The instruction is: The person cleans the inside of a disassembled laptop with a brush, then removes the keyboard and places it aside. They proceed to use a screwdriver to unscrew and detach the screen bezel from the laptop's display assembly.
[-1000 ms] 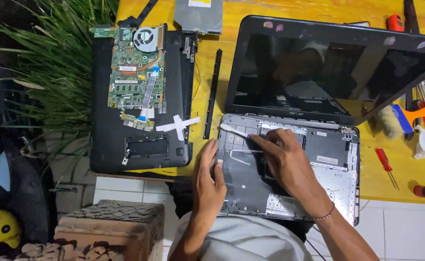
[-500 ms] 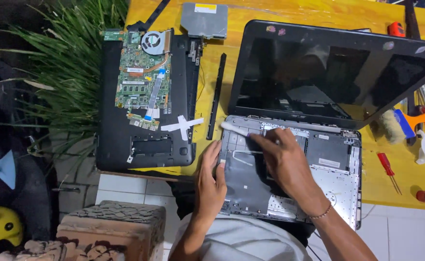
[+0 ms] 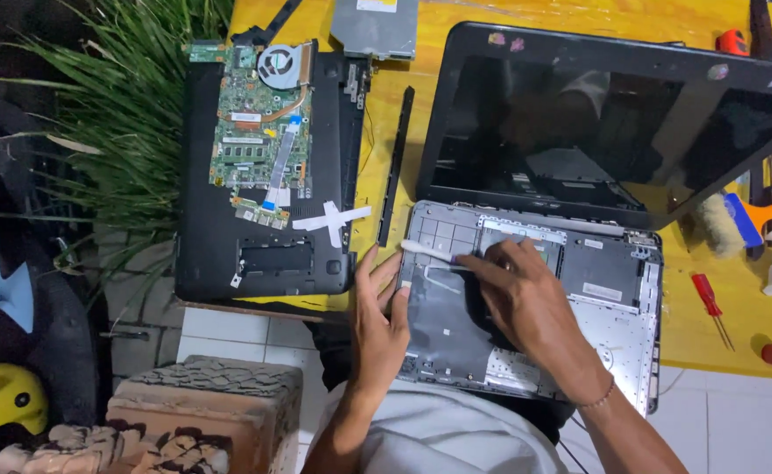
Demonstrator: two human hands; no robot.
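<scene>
The yellow table (image 3: 596, 17) fills most of my view, and on it, in front of me, sits the opened laptop (image 3: 614, 281) with its dark screen (image 3: 614, 123) tilted up and its grey inner frame bared where the keyboard would be. To its left lies a black base shell (image 3: 202, 246), and on that shell rests a green motherboard (image 3: 259, 132) with a round fan (image 3: 278, 63) at its top corner. A silver drive (image 3: 375, 26) lies at the far edge of the table, and a thin black strip (image 3: 395, 167) lies between the shell and the laptop. My right hand (image 3: 531, 303) rests over the laptop's frame, fingers pinched around a white tool (image 3: 428, 253) whose tip points left across the grey frame near its left edge. My left hand (image 3: 379, 325) lies loose, fingers spread and holding nothing, pressed against the frame's left rim. A white crossed tape piece (image 3: 332, 218) sits on the shell. Off to the right lie a brush (image 3: 754, 215) with an orange handle and a small red screwdriver (image 3: 709, 297).
</scene>
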